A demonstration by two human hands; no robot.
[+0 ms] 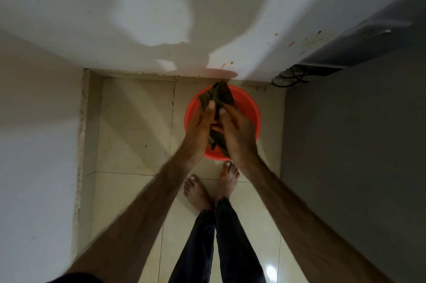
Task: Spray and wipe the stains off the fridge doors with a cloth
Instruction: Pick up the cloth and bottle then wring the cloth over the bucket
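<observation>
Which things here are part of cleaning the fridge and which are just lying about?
Part of the job:
- dark cloth, held by left hand and right hand
- red basin beneath it
- fridge

Lying about:
- black cables
- stained wall

Cream tiled floor (136, 121), stained white wall (115, 17), cables (292, 77) in corner.
</observation>
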